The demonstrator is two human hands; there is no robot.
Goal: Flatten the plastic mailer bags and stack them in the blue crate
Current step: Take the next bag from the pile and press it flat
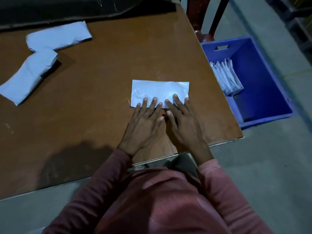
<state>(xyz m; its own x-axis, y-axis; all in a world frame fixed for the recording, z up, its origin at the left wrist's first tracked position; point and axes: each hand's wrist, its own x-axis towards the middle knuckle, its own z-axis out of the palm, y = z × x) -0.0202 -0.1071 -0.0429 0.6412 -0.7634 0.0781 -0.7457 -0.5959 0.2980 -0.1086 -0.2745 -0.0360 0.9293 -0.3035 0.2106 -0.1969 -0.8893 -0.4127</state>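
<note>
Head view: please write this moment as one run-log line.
step: flattening | mailer: flat on table | left hand: pressing mailer | right hand: pressing mailer | crate: mailers inside

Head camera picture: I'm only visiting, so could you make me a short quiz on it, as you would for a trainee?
1. True or false: the left hand and the right hand both press straight fingers on the flat pale-blue plastic mailer bag.
2. Where does the blue plastic crate stand? A: on a chair; B: on the floor beside the brown wooden table; C: on that table.
3. How many other pale bag bundles lie on the table's far left?
Key: 1 true; 2 B; 3 two.
</note>
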